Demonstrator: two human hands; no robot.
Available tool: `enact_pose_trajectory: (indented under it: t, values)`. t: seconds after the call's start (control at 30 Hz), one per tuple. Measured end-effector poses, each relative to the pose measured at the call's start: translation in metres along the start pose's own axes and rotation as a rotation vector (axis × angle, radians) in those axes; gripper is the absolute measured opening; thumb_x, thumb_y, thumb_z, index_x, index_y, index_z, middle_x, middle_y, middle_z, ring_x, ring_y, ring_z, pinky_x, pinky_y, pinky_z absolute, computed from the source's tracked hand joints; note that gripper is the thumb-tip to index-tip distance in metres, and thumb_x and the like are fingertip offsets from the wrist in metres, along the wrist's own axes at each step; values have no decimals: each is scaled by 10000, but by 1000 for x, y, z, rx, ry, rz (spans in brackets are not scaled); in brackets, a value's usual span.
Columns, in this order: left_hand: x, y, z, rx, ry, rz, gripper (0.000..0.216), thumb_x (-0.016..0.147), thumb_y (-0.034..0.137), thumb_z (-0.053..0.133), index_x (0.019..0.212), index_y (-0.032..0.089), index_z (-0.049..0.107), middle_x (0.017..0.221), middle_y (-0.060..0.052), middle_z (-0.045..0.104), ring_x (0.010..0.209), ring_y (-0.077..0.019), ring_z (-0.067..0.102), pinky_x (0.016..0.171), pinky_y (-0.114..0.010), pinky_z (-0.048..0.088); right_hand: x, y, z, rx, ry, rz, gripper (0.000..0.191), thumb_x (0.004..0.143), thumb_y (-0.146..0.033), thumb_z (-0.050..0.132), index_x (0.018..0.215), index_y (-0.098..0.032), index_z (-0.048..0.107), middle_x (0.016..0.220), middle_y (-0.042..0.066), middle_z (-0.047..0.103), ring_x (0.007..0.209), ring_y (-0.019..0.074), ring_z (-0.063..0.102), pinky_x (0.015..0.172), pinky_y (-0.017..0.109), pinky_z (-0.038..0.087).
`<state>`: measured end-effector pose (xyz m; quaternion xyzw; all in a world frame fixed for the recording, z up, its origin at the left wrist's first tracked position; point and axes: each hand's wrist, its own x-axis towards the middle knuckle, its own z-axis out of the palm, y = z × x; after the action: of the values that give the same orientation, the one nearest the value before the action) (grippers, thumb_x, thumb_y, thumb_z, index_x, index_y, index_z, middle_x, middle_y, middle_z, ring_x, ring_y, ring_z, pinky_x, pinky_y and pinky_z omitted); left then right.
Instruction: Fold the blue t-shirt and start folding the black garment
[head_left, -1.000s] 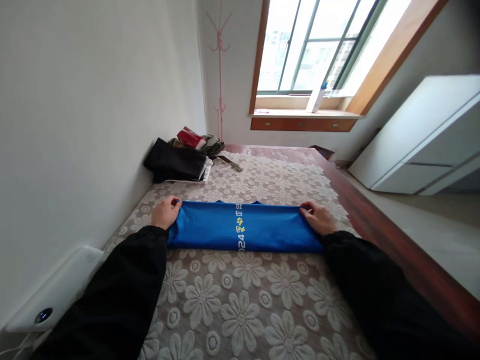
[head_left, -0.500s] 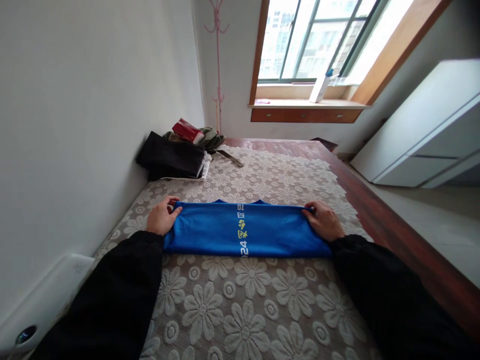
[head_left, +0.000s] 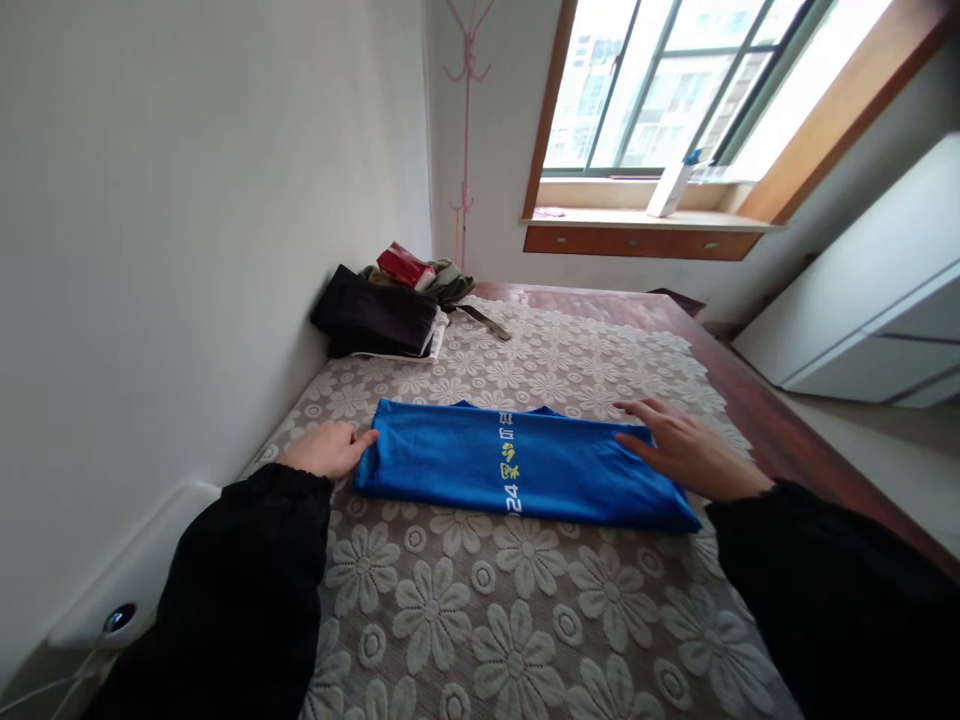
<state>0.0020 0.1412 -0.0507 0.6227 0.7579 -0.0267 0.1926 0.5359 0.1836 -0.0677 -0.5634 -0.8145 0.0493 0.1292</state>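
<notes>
A blue shirt (head_left: 442, 455) lies folded into a long flat strip, with white and yellow print down its middle and two small blue points showing past its far edge. At its left end, my left hand (head_left: 324, 450) has its thumb on the fabric edge, the other fingers curled and partly hidden. Over the right end, my right hand (head_left: 694, 450) is open, thumb and fingers spread around the far corner. Whether its fingertips press on the cloth is hard to see.
The shirt rests on a lace flower-patterned cloth (head_left: 517, 640) over a reddish wooden surface (head_left: 772, 460). Against the left wall sit folded black fabric (head_left: 382, 315) and a red packet (head_left: 405, 265). A white device (head_left: 142, 570) lies at lower left.
My right hand has let go of the far right corner and spread its fingers. My left hand has slid from the far left corner down the left edge. The view has shifted slightly left.
</notes>
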Motion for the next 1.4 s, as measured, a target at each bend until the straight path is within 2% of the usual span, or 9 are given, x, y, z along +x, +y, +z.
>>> enact_pose_trajectory:
  t: [0.07,0.17,0.3,0.43,0.6,0.77,1.07,1.17,1.4]
  values:
    - [-13,6,4,-23,-23,52,599,891,730,505,616,215,642,582,-87,641,592,-245,652,608,-310,449,22,-53,-9,66,-78,-176,414,1037,-428,535,1367,-213,662,1197,99,670,1067,266,666,991,390,521]
    - [-33,15,10,17,18,54,583,853,742,579,630,207,638,614,-110,661,662,-280,682,621,-325,439,70,-143,-4,144,-227,-396,282,1046,-296,579,1282,-199,700,1068,58,698,942,204,668,889,307,521]
    - [-52,18,15,79,-26,-1,551,894,704,587,682,198,637,720,-126,702,751,-299,703,649,-329,427,139,-242,40,47,-271,-474,370,1041,-198,591,1404,-147,637,1252,88,668,1177,238,631,1033,318,492]
    - [-57,13,22,19,-25,-1,490,931,628,606,687,203,584,748,-94,697,776,-281,695,623,-318,360,177,-295,90,-5,-325,-515,540,960,-158,674,1491,-124,580,1350,151,606,1238,308,595,1051,377,499]
    - [-59,7,30,-190,36,10,445,938,560,654,703,204,527,725,-47,655,749,-238,651,619,-311,307,184,-313,116,-20,-360,-670,679,839,-62,686,1486,-250,596,1434,118,518,1277,328,528,1026,420,498]
    - [-62,-3,38,-422,122,85,339,885,420,750,778,201,515,729,-4,628,709,-189,607,632,-281,336,190,-323,118,-30,-430,-876,475,877,-43,631,1304,-238,708,1344,87,568,1217,269,530,999,355,468]
    - [-64,-17,58,-814,147,131,315,850,393,716,888,228,451,695,28,645,626,-184,659,568,-244,403,205,-335,108,-89,-501,-922,317,887,-87,702,1169,-214,772,1141,77,673,1181,280,540,994,357,396]
    - [-69,-15,54,-811,192,151,342,825,429,719,862,231,443,695,33,632,610,-179,649,562,-246,419,203,-336,104,-97,-521,-921,260,875,-81,708,1087,-199,799,1201,84,671,1231,290,531,988,335,410]
    - [-81,-12,52,-745,242,181,323,851,495,647,855,232,460,704,25,620,622,-190,661,577,-270,442,203,-335,98,-62,-550,-863,399,871,-20,647,1218,-177,764,1179,51,718,1097,206,651,901,242,483]
